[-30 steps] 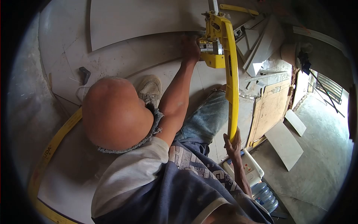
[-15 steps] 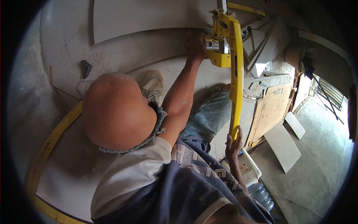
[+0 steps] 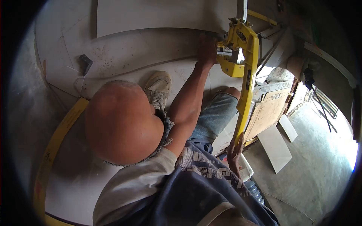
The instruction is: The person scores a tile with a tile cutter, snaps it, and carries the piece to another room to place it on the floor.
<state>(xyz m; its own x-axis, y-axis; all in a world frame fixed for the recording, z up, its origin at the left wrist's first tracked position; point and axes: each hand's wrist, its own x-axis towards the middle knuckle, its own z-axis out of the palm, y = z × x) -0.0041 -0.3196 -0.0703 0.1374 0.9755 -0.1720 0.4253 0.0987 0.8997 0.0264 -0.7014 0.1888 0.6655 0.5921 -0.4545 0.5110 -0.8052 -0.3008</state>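
Note:
A yellow tile cutter [image 3: 249,79] with a long curved lever and a metal rail [image 3: 241,9] stands at the upper right. My right hand [image 3: 235,150] is wrapped round the lever's lower end. At the far end of my outstretched arm, my left hand [image 3: 207,51] is closed against the cutter's yellow head; shadow hides most of its fingers. Just beyond that hand lies a large grey tile [image 3: 151,17]. My bare bent knee [image 3: 122,120] fills the left middle, with a dusty shoe [image 3: 158,88] past it.
A yellow strip with lettering [image 3: 56,147] runs down the left side. A small black angled piece [image 3: 86,64] lies on the floor. Loose tiles [image 3: 275,147], a wooden panel [image 3: 272,113], a white tub [image 3: 246,167] and a plastic bottle [image 3: 254,191] are on the right.
In view, the cutter's head and my left hand have shifted right and slightly down, and the lever leans more. My right hand stays round its lower end. The surroundings shift a little too.

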